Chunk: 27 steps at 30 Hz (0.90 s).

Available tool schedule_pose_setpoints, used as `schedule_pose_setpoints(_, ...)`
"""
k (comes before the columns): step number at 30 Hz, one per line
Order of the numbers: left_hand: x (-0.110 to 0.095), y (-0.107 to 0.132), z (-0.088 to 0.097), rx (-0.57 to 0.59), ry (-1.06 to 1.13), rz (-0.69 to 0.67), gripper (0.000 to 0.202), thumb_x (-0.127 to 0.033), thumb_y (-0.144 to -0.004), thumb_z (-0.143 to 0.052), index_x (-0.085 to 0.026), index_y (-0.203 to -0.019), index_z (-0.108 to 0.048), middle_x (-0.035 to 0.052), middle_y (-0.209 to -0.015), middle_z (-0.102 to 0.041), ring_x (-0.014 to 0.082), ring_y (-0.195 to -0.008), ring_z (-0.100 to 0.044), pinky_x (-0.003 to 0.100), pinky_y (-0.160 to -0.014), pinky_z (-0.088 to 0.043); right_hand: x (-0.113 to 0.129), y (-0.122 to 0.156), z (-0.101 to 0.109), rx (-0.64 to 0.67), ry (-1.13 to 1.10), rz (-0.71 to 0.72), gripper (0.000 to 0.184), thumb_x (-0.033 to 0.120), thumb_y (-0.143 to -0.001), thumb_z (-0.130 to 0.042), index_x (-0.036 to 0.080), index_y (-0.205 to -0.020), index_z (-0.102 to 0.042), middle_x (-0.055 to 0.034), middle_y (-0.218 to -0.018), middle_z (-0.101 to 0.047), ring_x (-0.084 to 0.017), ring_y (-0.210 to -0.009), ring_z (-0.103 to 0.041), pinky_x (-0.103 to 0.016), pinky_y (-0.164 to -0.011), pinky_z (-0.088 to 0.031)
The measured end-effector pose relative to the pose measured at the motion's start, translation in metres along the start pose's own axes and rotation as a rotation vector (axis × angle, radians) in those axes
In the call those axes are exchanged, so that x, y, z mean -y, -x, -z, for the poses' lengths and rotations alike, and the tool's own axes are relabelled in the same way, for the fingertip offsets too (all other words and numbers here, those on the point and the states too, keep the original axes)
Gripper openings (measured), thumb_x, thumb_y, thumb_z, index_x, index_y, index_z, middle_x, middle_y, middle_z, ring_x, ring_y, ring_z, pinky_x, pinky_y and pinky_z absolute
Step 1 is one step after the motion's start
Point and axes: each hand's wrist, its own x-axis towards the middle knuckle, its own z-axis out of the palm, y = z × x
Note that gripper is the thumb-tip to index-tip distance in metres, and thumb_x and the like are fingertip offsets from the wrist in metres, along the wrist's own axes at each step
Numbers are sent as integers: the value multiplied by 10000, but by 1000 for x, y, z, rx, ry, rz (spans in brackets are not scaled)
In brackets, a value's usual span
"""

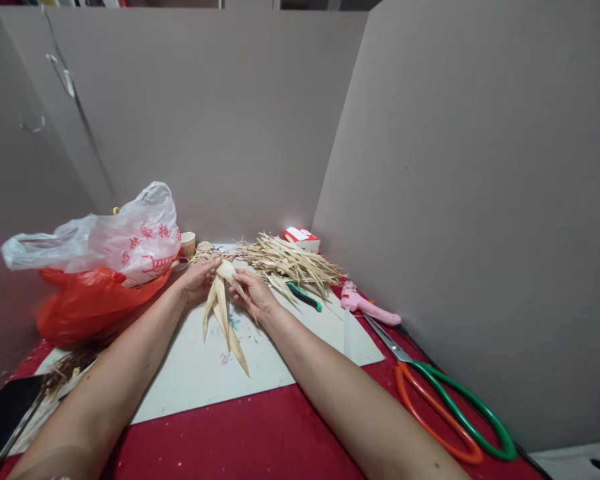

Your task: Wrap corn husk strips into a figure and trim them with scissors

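- While the left hand (200,281) pinches the top of the dried leaf bundle (222,303), the right hand (253,293) pinches its right edge.
- Its pointed strips fan downward over the white board (190,380), near the straw-coloured pile (293,260).

Left grip (199,281), right grip (253,293), dried leaves (221,301) held between, scissors (399,351)

Over my remote feed, I see the left forearm (125,363) and right forearm (340,387) bare, tapering to bare wrists. I make out a small dark spot on the right one. Left grip (199,280) and right grip (253,293) are bare hands.
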Motion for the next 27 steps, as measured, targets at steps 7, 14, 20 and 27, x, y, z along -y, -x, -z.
schedule_pose_setpoints(7, -1, 1, 5, 100, -50, -13, 332, -122, -628, -809, -101, -935, -681, 78, -781, -708, 123, -616, -645, 216, -614, -524, 8, -2, 6, -96, -37, -16, 231, 109, -685, -590, 152, -906, -637, 9, -636, -657, -78, -425, -545, -144, -346, -407)
schedule_pose_setpoints(14, -6, -7, 13, 7, -103, -16, 229, -144, -715, -747, -106, -931, -682, 22, -660, -649, 94, -526, -594, 198, -540, -509, 14, -1, 11, -143, -129, 7, 262, 113, -701, -577, 157, -957, -614, 23, -643, -654, -62, -416, -528, -130, -352, -385)
schedule_pose_setpoints(20, -10, -5, 14, -20, -79, 6, 299, -76, -734, -693, -91, -1033, -684, 32, -679, -644, 98, -551, -593, 213, -541, -526, 18, 0, 10, -144, -171, 54, 263, 109, -703, -563, 159, -959, -600, 28, -624, -644, -57, -427, -515, -123, -371, -380)
schedule_pose_setpoints(27, -8, -6, 15, -47, -95, -52, 249, -69, -754, -687, -79, -1003, -692, 43, -721, -665, 74, -538, -590, 184, -532, -517, 21, 5, 4, -106, -140, 95, 251, 82, -733, -552, 143, -971, -601, 20, -610, -638, -50, -419, -491, -118, -383, -395)
